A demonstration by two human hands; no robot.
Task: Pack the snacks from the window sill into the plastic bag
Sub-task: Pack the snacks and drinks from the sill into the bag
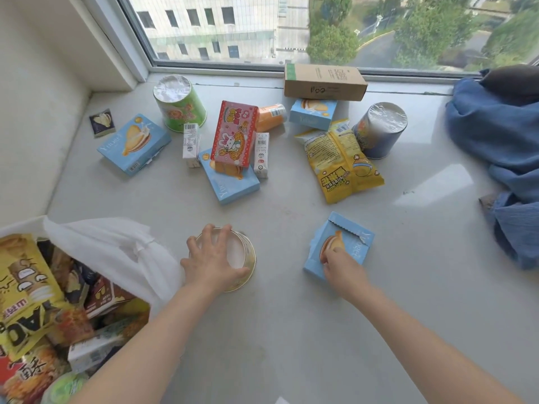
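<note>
My left hand (210,259) grips the top of a round yellow snack cup (243,255) standing on the sill, right beside the white plastic bag (116,252). The bag lies open at the lower left with several snack packets inside. My right hand (342,268) holds the near edge of a light blue biscuit box (347,239) lying flat on the sill. Farther back lie more blue boxes (134,144), a green cup (178,104), a pink box (234,134), a yellow popcorn bag (339,163) and a blue cup (380,132).
A brown cardboard box (323,82) lies against the window frame. Blue cloth (501,135) is heaped at the right end of the sill. Two small white cartons (191,142) and an orange packet (271,116) lie among the snacks. A small dark sachet (101,123) sits near the left wall.
</note>
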